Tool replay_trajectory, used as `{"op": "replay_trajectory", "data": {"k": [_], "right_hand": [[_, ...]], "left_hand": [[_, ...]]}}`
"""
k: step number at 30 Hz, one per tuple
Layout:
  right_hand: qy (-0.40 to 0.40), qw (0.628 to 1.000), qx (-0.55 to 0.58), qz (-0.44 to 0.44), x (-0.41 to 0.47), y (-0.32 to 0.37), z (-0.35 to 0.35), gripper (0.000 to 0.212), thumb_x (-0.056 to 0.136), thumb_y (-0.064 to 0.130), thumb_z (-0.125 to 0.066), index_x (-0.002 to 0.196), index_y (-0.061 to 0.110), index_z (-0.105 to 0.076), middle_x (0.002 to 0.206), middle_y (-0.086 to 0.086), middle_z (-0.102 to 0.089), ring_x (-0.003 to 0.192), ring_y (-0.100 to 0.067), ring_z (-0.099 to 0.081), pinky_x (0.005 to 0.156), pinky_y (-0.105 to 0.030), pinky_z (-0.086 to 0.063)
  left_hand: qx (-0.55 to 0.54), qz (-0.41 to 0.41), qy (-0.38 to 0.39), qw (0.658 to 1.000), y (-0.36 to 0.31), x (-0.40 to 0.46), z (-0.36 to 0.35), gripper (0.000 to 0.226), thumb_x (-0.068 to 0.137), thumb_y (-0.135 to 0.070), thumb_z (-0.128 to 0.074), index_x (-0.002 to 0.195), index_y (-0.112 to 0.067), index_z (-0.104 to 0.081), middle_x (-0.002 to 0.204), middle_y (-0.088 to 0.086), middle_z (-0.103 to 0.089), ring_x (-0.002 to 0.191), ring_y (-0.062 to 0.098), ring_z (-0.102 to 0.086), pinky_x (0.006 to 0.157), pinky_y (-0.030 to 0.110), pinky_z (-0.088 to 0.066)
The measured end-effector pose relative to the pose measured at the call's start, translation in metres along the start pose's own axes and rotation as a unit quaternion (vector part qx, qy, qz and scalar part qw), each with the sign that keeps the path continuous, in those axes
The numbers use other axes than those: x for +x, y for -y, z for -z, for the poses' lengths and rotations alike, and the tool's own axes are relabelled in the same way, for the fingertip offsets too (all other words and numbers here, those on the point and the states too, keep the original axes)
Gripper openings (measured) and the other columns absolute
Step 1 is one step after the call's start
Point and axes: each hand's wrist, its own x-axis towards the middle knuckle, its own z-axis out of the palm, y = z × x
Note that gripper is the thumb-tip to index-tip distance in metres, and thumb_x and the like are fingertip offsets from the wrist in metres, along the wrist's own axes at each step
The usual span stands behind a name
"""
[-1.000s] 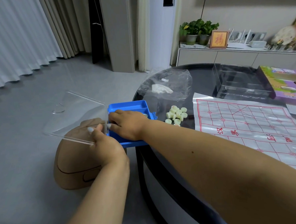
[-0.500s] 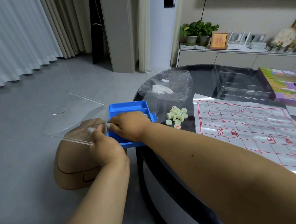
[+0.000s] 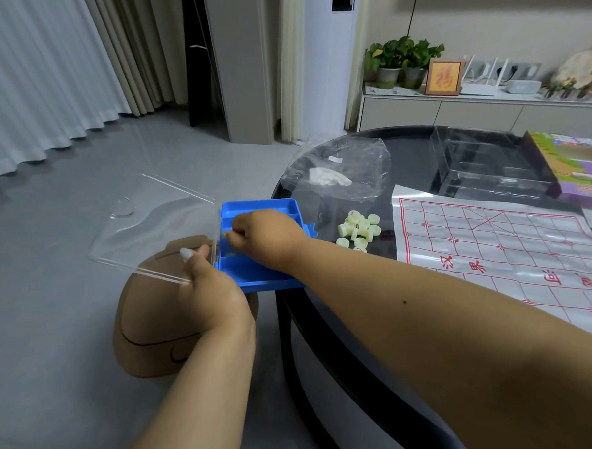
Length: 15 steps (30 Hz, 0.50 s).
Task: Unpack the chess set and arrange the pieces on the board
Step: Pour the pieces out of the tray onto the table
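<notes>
A blue plastic case [image 3: 256,272] with compartments juts over the left edge of the round black table [image 3: 328,342]. Its clear lid [image 3: 150,228] is swung open to the left. My left hand [image 3: 212,287] grips the case at the hinge side, thumb on the lid's edge. My right hand [image 3: 264,234] reaches into the case with fingers curled, pinching something I cannot make out. A small heap of pale green chess pieces [image 3: 358,229] lies on the table beside the case. The red-lined paper board [image 3: 501,251] is spread out to the right.
A crumpled clear bag [image 3: 347,173] lies behind the pieces. A clear plastic box [image 3: 483,170] and a purple game box [image 3: 579,168] sit at the back right. A brown rounded stool [image 3: 156,334] stands on the grey floor under the lid.
My right hand has drawn its fingers in and shifted slightly deeper over the case's compartments. The left hand and lid have stayed put.
</notes>
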Motion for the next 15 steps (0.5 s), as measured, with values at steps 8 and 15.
{"op": "replay_trajectory", "data": {"k": [8,15], "right_hand": [[-0.134,0.988,-0.006,-0.071,0.009,-0.061,0.056,0.04,0.098,0.036,-0.041,0.061,0.021,-0.036,0.059,0.004,-0.043,0.055,-0.013,-0.04,0.048,-0.026,-0.026],[-0.042,0.986,-0.137,-0.083,0.003,-0.109,0.052,0.041,0.098,0.035,-0.039,0.06,0.018,-0.037,0.074,-0.004,-0.047,0.075,-0.021,-0.043,0.054,-0.028,-0.024]], "left_hand": [[0.012,0.023,0.011,1.0,-0.011,0.002,0.008,0.044,0.096,-0.055,-0.036,0.113,-0.031,-0.069,0.101,-0.008,-0.07,0.088,0.007,-0.067,0.075,0.025,-0.054],[0.021,0.029,0.02,0.999,-0.012,0.001,0.008,0.044,0.096,-0.057,-0.035,0.114,-0.033,-0.067,0.095,-0.012,-0.068,0.084,0.004,-0.066,0.067,0.022,-0.051]]}}
